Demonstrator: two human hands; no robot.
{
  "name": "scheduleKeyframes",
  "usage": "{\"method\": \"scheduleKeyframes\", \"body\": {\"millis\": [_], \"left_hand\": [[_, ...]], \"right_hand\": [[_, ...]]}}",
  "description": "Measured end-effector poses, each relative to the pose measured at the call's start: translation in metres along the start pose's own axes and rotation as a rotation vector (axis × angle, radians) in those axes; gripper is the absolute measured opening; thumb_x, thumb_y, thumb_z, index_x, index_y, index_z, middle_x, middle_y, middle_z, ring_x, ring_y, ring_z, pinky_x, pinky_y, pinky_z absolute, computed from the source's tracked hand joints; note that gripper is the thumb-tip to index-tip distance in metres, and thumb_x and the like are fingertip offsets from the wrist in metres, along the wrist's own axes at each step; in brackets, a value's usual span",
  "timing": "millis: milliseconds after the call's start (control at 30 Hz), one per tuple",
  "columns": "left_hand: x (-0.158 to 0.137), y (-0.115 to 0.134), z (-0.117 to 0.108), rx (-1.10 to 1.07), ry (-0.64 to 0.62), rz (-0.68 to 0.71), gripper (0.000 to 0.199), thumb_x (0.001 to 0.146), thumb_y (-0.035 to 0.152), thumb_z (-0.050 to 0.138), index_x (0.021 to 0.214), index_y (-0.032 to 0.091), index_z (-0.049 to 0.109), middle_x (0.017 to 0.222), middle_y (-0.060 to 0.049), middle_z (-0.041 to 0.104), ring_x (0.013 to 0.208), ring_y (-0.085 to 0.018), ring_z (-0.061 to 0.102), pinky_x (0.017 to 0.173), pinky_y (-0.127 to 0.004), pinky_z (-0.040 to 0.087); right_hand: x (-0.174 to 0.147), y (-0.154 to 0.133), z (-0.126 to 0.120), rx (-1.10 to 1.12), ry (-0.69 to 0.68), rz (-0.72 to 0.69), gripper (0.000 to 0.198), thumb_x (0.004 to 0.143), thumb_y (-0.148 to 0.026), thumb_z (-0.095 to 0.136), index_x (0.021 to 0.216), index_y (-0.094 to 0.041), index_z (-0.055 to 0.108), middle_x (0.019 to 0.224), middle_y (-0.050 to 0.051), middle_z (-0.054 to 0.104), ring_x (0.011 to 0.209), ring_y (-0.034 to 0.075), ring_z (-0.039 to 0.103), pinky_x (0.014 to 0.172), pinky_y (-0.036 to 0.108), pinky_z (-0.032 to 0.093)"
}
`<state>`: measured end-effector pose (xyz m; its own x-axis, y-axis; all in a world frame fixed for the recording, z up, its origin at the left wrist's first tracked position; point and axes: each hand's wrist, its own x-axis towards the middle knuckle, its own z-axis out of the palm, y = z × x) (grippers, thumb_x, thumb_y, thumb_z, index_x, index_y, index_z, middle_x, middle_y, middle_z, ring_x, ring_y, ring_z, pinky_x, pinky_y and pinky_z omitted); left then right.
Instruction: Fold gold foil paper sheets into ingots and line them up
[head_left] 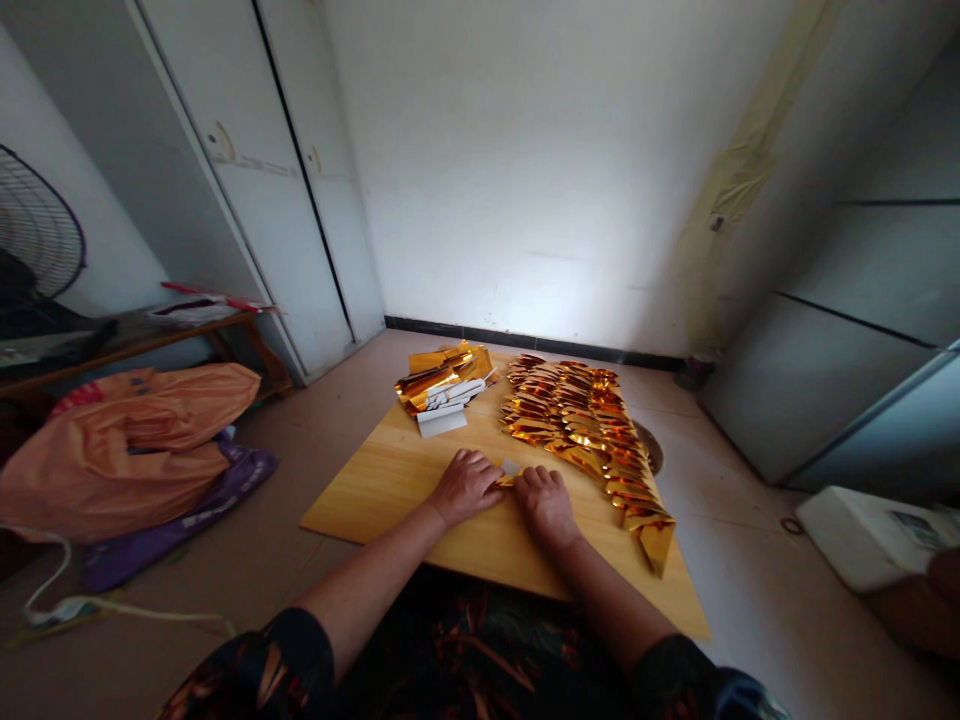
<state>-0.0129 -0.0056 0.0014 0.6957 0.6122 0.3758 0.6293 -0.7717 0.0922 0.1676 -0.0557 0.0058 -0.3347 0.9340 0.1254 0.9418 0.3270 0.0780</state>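
In the head view, the only one, a small piece of gold foil paper (507, 481) lies low over the near middle of a wooden board (367, 500), directly before the person, with a pale grey patch showing just beyond it. The left hand (466, 487) has its fingers bent and drawn close together on one end of that piece; the right hand (547, 505) is likewise narrowed over the other end, knuckles up. Holding it from both sides, close to the wood, probably keeps so light a paper flat and steady (whether the thumbs are tucked beneath it is hidden). Beyond the left hand, at the far left of the board, sits a loose heap of gold foil sheets (442, 372), with white-backed paper (442, 420) at its near edge; it looks set there to be within a forward reach while leaving the working spot free. Beyond and to the right of the right hand, pointed gold foil folds (562, 410) lie in close overlapping rows, running down the board's right side to a large pointed flap (656, 545) near the edge. Nesting them so tightly likely saves room and stops them sliding. The bare wood between the heap, the rows and the forearms seems to give both hands space to move without brushing either.
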Motion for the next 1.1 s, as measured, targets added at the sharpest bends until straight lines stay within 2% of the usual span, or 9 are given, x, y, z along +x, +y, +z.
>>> {"method": "scheduleKeyframes", "body": {"millis": [200, 433, 633, 767, 1100], "left_hand": [[0.002, -0.005, 0.011, -0.146, 0.029, -0.040, 0.026, 0.079, 0.006, 0.053, 0.098, 0.019, 0.066, 0.092, -0.005, 0.067, 0.090, -0.019, 0.057, 0.083, -0.031, 0.043], [0.005, -0.006, 0.013, -0.212, 0.031, -0.085, 0.020, 0.083, 0.010, 0.054, 0.095, 0.020, 0.067, 0.090, -0.004, 0.070, 0.085, -0.018, 0.060, 0.081, -0.031, 0.047], [0.008, -0.007, 0.017, -0.290, 0.035, -0.206, 0.026, 0.080, 0.006, 0.056, 0.098, 0.021, 0.068, 0.093, -0.003, 0.071, 0.089, -0.018, 0.062, 0.083, -0.029, 0.048], [0.010, -0.007, 0.018, -0.330, 0.028, -0.292, 0.029, 0.080, 0.006, 0.054, 0.101, 0.021, 0.067, 0.095, -0.003, 0.071, 0.090, -0.017, 0.063, 0.084, -0.028, 0.049], [0.011, -0.003, 0.019, -0.366, 0.039, -0.394, 0.035, 0.081, 0.006, 0.050, 0.109, 0.023, 0.063, 0.102, -0.001, 0.071, 0.097, -0.016, 0.064, 0.091, -0.031, 0.047]], "right_hand": [[-0.004, 0.011, 0.002, 0.048, 0.001, 0.090, 0.019, 0.096, -0.021, 0.043, 0.098, -0.021, 0.062, 0.102, 0.007, 0.061, 0.094, 0.020, 0.049, 0.076, 0.030, 0.031], [-0.002, 0.012, 0.008, 0.211, 0.066, 0.208, 0.021, 0.093, -0.020, 0.046, 0.091, -0.021, 0.067, 0.096, 0.006, 0.062, 0.093, 0.018, 0.051, 0.075, 0.027, 0.033], [0.004, 0.012, 0.001, 0.261, 0.024, 0.253, 0.021, 0.092, -0.022, 0.046, 0.089, -0.020, 0.067, 0.093, 0.006, 0.064, 0.090, 0.017, 0.055, 0.073, 0.025, 0.033], [0.006, 0.012, -0.001, 0.259, -0.004, 0.299, 0.019, 0.092, -0.021, 0.045, 0.095, -0.020, 0.064, 0.094, 0.005, 0.064, 0.091, 0.016, 0.056, 0.072, 0.026, 0.033], [0.009, 0.007, 0.001, 0.197, -0.047, 0.349, 0.023, 0.095, -0.024, 0.041, 0.096, -0.020, 0.063, 0.102, 0.008, 0.062, 0.099, 0.020, 0.054, 0.076, 0.029, 0.035]]}}
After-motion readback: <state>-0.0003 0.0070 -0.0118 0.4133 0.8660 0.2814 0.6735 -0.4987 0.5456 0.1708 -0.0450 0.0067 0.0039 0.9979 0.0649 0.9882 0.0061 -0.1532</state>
